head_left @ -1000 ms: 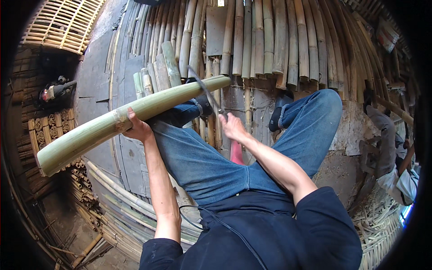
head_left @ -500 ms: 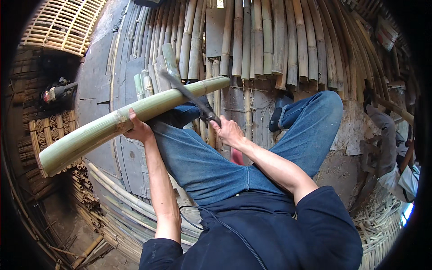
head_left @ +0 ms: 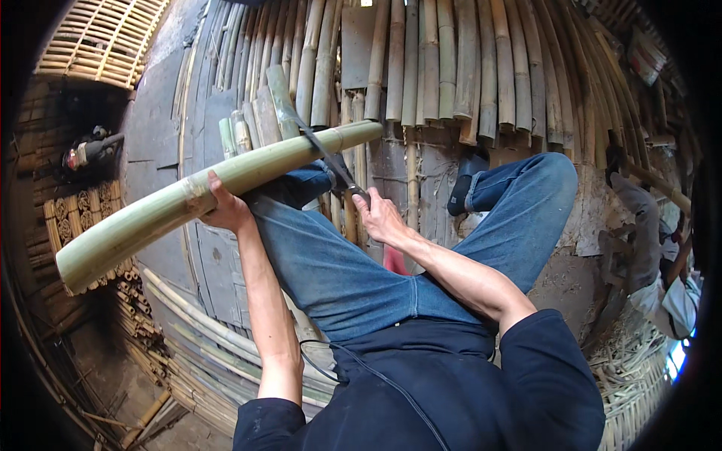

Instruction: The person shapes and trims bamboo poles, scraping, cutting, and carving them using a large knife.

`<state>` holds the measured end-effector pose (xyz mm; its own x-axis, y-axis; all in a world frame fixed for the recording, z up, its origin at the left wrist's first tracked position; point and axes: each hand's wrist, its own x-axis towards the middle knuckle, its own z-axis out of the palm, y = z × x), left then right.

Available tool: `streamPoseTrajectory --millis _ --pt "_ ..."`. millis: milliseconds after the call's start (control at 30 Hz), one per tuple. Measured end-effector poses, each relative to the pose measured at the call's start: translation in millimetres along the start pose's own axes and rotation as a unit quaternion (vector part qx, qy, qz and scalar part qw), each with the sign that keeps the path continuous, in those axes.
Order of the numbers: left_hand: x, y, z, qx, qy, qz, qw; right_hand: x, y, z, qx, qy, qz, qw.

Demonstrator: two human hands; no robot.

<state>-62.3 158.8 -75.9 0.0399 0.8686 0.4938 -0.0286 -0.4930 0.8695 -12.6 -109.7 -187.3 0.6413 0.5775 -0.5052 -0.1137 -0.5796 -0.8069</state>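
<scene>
A long, thick piece of pale green bamboo lies slantwise across my left thigh, its wide end at the left and its narrower end at the far middle. My left hand grips it from beneath near a node ring, the thumb on the near side. In my right hand is the dark handle of a long-bladed knife. The blade crosses over the bamboo toward its narrow end; whether the edge bites into it I cannot tell.
Several bamboo poles lie side by side ahead of me. Shorter bamboo pieces are just beyond the held one. At the left are bundled bamboo pieces and a woven bamboo lattice. Another person is at the far right.
The knife, blurred and raised higher before, is now lower against the bamboo's narrow part. The bamboo's wide end has shifted slightly left with my left hand.
</scene>
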Motion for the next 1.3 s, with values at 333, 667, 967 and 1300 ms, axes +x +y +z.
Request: streamPoseTrajectory --millis 333,667,967,1300 --pt "-1 -3 -14 0.009 0.003 0.003 1.0 52 70 2 -0.001 0.041 0.151 0.988" --pt "9 -6 -13 0.003 0.001 -0.007 1.0 -8 -12 1 -0.034 -0.038 -0.003 0.999" --pt "-9 4 0 0.014 0.003 -0.033 0.999 86 146 -20 -0.072 0.057 0.141 0.986" --pt "-7 16 -9 -0.036 -0.125 -0.034 0.991 37 55 -14 0.0 0.091 0.122 0.988"
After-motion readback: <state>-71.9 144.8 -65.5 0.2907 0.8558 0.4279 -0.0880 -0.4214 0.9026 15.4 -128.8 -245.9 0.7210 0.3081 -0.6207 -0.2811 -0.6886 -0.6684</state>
